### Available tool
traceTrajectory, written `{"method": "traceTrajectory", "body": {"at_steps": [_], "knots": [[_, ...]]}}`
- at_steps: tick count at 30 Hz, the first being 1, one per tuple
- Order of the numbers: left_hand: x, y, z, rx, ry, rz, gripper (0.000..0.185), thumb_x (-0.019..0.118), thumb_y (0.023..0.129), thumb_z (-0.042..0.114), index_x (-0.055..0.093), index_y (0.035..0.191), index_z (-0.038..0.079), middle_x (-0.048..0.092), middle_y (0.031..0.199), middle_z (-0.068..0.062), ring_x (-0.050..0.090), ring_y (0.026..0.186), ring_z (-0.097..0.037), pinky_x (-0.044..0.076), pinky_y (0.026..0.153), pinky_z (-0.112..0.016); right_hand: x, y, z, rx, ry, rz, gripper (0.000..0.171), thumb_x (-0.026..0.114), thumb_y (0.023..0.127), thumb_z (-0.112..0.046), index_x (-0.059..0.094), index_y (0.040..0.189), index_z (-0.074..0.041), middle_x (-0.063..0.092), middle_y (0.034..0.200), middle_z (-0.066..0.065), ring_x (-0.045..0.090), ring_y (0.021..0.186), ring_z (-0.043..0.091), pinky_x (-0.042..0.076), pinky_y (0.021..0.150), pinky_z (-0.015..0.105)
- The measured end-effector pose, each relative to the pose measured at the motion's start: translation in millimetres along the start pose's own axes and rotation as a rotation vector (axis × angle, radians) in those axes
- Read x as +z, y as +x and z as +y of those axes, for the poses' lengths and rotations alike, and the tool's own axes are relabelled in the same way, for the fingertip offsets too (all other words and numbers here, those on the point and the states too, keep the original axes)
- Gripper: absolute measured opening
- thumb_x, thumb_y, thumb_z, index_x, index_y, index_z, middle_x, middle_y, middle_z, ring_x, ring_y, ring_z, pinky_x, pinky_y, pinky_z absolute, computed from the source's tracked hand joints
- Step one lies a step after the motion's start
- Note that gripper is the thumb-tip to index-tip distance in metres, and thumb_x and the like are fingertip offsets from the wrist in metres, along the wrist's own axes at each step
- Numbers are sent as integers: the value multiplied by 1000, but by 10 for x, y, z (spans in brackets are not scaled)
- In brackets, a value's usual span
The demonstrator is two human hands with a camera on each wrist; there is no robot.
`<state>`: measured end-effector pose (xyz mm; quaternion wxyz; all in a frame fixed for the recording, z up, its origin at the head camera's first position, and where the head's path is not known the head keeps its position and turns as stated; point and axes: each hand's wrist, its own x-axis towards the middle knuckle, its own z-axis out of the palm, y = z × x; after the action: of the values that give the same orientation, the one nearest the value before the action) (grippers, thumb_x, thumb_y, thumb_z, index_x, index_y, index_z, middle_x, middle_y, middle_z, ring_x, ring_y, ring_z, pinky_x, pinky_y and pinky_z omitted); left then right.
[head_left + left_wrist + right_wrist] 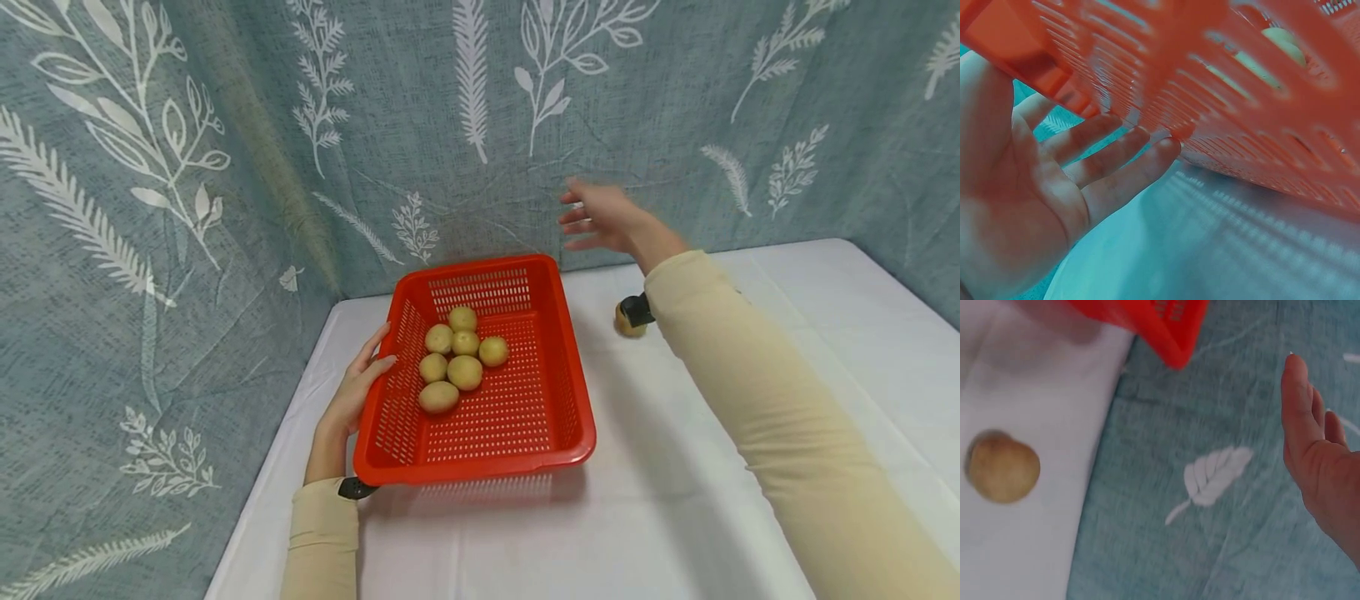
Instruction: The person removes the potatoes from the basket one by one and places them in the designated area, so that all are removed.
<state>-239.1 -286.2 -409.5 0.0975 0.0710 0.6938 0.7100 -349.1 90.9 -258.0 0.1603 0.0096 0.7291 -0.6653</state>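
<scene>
A red plastic basket (pixel 566 358) with slotted walls holds several potatoes (pixel 465 372) gathered toward its left side. My left hand (pixel 352 396) holds the basket's left side, thumb over the rim. In the left wrist view its fingers (pixel 1116 181) reach along the slotted outer wall from below. My right hand (pixel 603 218) hangs in the air beyond the basket's far right corner, fingers extended and loosely spread, holding nothing. Below the right wrist, a single potato (pixel 628 325) lies on the table, partly covered by a black wrist strap in the head view; the right wrist view shows this potato (pixel 1004 467) whole.
A white cloth (pixel 652 450) covers the table. Blue-green curtains (pixel 420 108) with white leaf prints hang right behind the table's far edge and along its left side. The right sleeve (pixel 780 400) stretches across the table's right part.
</scene>
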Motion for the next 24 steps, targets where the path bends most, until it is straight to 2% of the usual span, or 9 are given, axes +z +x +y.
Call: {"method": "traceTrajectory", "body": {"at_steps": [8, 19, 24], "knots": [[2, 9, -1, 11, -1, -6, 59, 41, 103, 19, 13, 155, 23, 31, 140, -22, 61, 97, -19, 54, 75, -33, 288, 61, 83, 11, 62, -65, 56, 30, 103, -41, 33, 147, -5, 41, 131, 17, 43, 122, 31, 44, 95, 43], [5, 23, -11, 5, -6, 2, 59, 42, 103, 19, 14, 155, 23, 32, 140, -23, 61, 98, -20, 54, 75, -33, 626, 180, 293, 40, 126, -84, 53, 34, 103, -40, 40, 141, -3, 50, 122, 19, 47, 120, 35, 44, 94, 45], [6, 13, -10, 4, 2, 10, 59, 42, 103, 18, 13, 155, 22, 32, 139, -23, 61, 96, -19, 54, 74, -33, 754, 208, 382, 64, 171, -116, 53, 36, 103, -39, 40, 142, -3, 47, 129, 20, 45, 122, 35, 42, 96, 47]]}}
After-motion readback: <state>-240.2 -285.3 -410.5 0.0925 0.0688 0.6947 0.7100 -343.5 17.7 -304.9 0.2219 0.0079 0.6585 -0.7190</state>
